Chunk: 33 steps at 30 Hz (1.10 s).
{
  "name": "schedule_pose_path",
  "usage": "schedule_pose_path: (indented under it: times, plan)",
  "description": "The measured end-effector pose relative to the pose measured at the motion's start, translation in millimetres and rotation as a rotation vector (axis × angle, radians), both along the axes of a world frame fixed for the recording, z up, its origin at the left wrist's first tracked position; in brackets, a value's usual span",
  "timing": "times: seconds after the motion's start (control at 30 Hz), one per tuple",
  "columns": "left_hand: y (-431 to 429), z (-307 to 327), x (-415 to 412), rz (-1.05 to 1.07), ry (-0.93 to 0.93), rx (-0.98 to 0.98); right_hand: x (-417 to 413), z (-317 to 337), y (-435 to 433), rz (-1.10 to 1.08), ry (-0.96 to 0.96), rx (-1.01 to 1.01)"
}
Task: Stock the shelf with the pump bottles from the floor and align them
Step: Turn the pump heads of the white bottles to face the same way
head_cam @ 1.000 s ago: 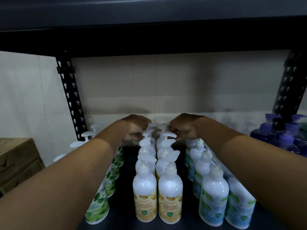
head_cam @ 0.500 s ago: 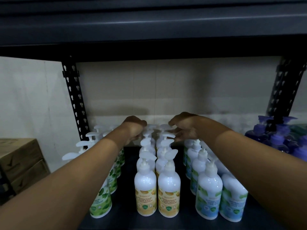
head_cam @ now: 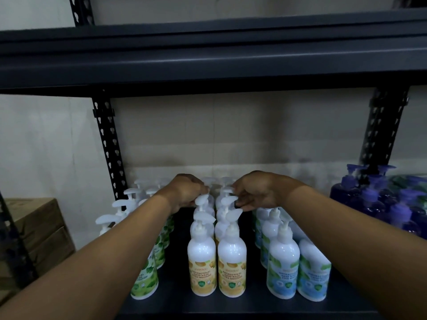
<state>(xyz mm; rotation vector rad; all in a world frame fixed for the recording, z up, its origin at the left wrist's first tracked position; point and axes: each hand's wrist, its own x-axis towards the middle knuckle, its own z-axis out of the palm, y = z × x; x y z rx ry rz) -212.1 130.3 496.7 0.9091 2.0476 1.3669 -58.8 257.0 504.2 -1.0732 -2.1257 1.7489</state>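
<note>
Both arms reach deep into the shelf (head_cam: 254, 303): the left hand (head_cam: 184, 192) and right hand (head_cam: 256, 192) each curl fingers around pump heads of the yellow-label pump bottles (head_cam: 217, 255) standing in two rows.

You are reading "ANTIBACTERIAL HAND WASH ULTRA MOISTURE" on the two yellow-labelled bottles (head_cam: 202, 262) standing nearest you, between your forearms. Under your right forearm, the blue-labelled bottle (head_cam: 282, 266) is showing "ANTIBACTERIAL HAND WASH", with a third line too blurred to read. Under your left forearm, the green-labelled bottle (head_cam: 145, 281) is showing only letter fragments.
</note>
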Motion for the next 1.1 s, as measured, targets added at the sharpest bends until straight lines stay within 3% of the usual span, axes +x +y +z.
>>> schedule_pose_path:
  times: [1.1]
  plan:
    - [-3.6, 6.9, -4.6, -0.112, -0.099, -0.094, -9.2, -3.9, -1.7, -0.040, 0.035, -0.065]
